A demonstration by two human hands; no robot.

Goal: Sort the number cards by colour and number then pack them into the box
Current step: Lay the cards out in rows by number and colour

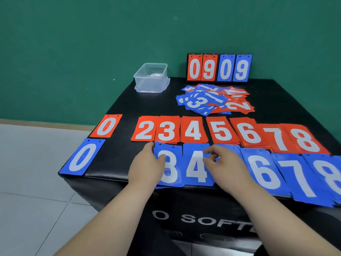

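**Student:** Forearms cross the near edge. How are the hands set?

**Tutor:** Left hand (145, 163): fingers straight, flat on the surface (114, 159), thumb side touching the left edge of the blue 3 stack (168, 169). Right hand (224, 163): fingers curled over the seam between the blue 4 stack (196, 167) and a blue stack it covers. Whether it pinches a card cannot be told.

**Student:** Which step is in hand?

**Tutor:** By the layout, sorting rather than packing. The blue row (262, 172), 3 to 8, runs along the near edge. The red row (193, 130), 2 to 8, lies just behind it. A blue 0 card (82, 158) and a red 0 card (107, 125) sit toward the near left corner. Places for 1 in both rows, and for blue 2, are unfilled.

**Student:** What does the next move call for?

**Tutor:** Probably squaring the blue stacks under the hands. After that comes a reach to the unsorted heap (214, 100), which lies toward the far edge right of centre, well apart from both hands. One card must be lifted free, read for colour and numeral, and laid on its stack.

**Student:** And the box?

**Tutor:** The box (150, 78) stands open at the far left corner, well apart from both hands, with something small and indistinct inside. A flip scoreboard (219, 68) stands at the far edge, behind the heap.
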